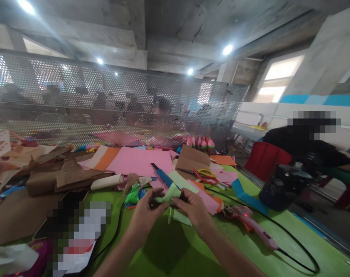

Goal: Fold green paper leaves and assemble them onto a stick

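Note:
Both my hands meet over the green table (169,250). My left hand (146,215) and my right hand (193,209) pinch the two ends of a small pale green fringed paper piece (170,194), fingers closed on it. A strip of the same pale paper hangs below my right hand. A crumpled bright green paper bit (133,195) lies just left of my left hand. A blue-handled cutter (163,176) lies just beyond the paper.
Pink (140,161) and orange sheets, brown paper (62,175), a white roll (107,181) and scissors (205,175) cover the far table. A pink glue gun (250,223) with black cable lies right. A perforated metal screen (119,100) stands behind; people sit beyond it and at right.

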